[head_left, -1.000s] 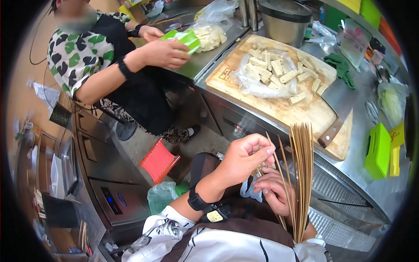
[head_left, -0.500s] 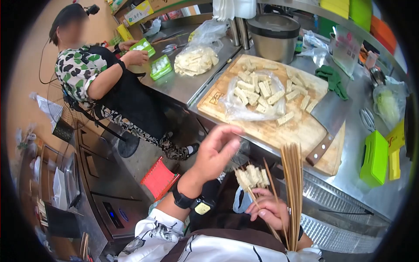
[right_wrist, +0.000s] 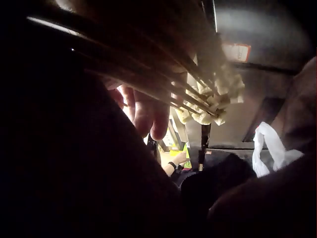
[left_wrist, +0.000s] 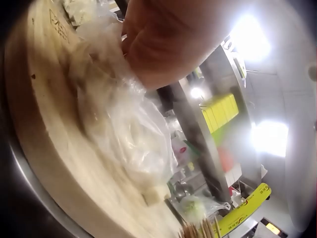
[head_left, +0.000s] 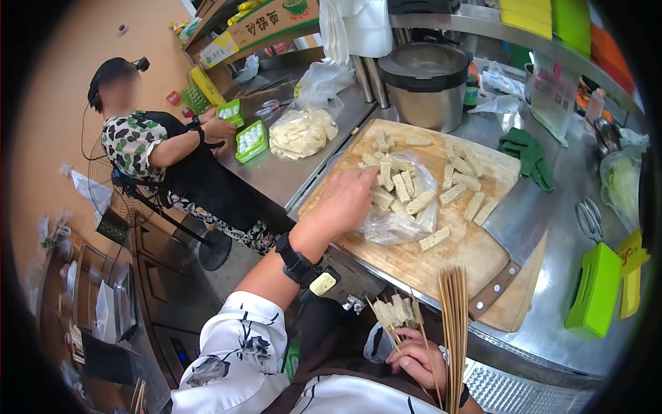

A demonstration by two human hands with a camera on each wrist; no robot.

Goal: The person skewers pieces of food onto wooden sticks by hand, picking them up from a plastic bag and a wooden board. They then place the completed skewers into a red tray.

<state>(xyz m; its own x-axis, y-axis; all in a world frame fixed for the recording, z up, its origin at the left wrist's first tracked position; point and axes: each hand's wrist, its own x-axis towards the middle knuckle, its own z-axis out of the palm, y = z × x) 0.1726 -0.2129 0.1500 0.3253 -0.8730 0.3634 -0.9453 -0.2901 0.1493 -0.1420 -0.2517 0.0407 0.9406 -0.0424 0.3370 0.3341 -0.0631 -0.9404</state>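
My left hand (head_left: 349, 196) reaches over the cutting board (head_left: 331, 214), its fingertips at a heap of pale, speckled tofu-like sticks (head_left: 400, 186) on a clear plastic bag (head_left: 393, 231). Its fingertips are partly hidden, so I cannot tell whether they pinch a stick. In the left wrist view the left hand (left_wrist: 168, 44) hangs over the crumpled bag (left_wrist: 138, 134). Low in front of my body, my right hand (head_left: 418, 359) grips thin wooden skewers, several bearing pale pieces (head_left: 394, 312) at their tips. A bundle of bare skewers (head_left: 452, 331) stands upright beside that hand.
A cleaver (head_left: 520, 221) lies on the board's right side, near a green cloth (head_left: 527, 155). Behind stands a lidded steel pot (head_left: 424, 90). A green box (head_left: 593, 290) and scissors (head_left: 589, 219) lie right. Another person (head_left: 172, 145) stands left by green egg trays (head_left: 251, 141).
My left hand has left the skewers and moved forward to the heap on the board. The right hand keeps its skewers low. The other person has moved a green tray down to the counter.
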